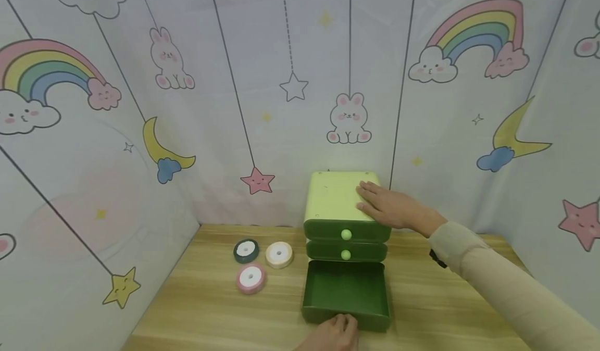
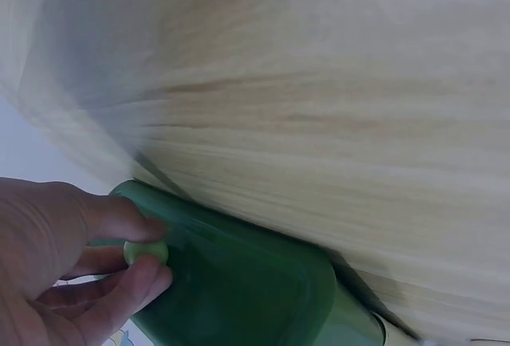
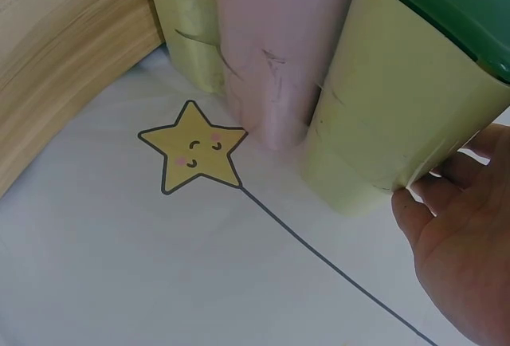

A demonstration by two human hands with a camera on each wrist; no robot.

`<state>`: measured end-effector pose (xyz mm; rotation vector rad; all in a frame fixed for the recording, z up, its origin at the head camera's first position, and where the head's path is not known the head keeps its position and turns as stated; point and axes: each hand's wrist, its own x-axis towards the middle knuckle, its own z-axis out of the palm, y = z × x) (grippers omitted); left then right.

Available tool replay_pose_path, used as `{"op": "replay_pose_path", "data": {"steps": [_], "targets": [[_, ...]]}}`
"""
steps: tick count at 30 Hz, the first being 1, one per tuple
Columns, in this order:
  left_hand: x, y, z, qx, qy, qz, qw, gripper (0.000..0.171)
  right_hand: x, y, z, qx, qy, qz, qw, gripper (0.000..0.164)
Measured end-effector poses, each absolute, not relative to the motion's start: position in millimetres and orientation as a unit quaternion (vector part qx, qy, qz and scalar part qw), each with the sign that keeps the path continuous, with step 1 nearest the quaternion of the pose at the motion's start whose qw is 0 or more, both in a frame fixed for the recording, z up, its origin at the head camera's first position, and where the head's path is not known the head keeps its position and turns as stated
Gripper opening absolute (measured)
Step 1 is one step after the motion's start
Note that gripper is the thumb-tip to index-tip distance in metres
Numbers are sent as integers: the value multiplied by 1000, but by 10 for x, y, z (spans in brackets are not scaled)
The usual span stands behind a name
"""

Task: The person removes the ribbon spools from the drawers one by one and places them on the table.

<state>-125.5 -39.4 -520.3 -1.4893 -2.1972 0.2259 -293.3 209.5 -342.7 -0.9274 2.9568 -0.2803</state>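
Observation:
A small chest of drawers [image 1: 334, 197] with a pale green top and dark green drawer fronts stands against the back wall. Its bottom drawer [image 1: 347, 288] is pulled out, and the inside looks bare; the upper two are closed. My left hand [image 1: 330, 334] is at the front of that drawer. In the left wrist view its thumb and fingers pinch the drawer's light green round knob [image 2: 146, 252]. My right hand [image 1: 389, 205] rests on the right side of the chest's top, fingers extended. The right wrist view shows that hand against the chest's pale green side [image 3: 398, 99].
Left of the chest, three ribbon rolls lie on the wooden table [image 1: 201, 299]: a dark green roll [image 1: 238, 258], a cream roll [image 1: 287, 261] and a pink roll [image 1: 248, 289]. A patterned cloth wall [image 1: 300, 142] encloses the table's back and sides.

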Motion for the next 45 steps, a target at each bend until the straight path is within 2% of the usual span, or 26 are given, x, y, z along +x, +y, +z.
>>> {"op": "replay_pose_path", "data": {"steps": [13, 17, 23, 25, 37, 40, 45], "targets": [[-1290, -408, -5145, -548, -803, 84, 220, 53, -2944, 2085, -3429, -304, 948, -97, 9, 70], [-1308, -397, -5142, -543, -792, 99, 261, 53, -2940, 2092, -3423, -303, 948, -99, 10, 69], [-1355, -364, -5120, -518, -770, 154, 340, 37, -2942, 2095, -3422, -305, 947, -98, 7, 68], [-1377, -358, -5126, -512, -766, 166, 351, 41, -2944, 2094, -3421, -306, 947, -97, 5, 68], [-1464, -331, -5089, -500, -777, 153, 352, 65, -2945, 2091, -3437, -302, 949, -93, 11, 70], [-1478, -330, -5075, -496, -781, 159, 344, 65, -2937, 2086, -3441, -301, 949, -93, 9, 70], [-1507, -326, -5057, -488, -790, 172, 329, 54, -2931, 2085, -3439, -302, 948, -97, 5, 69]]}}
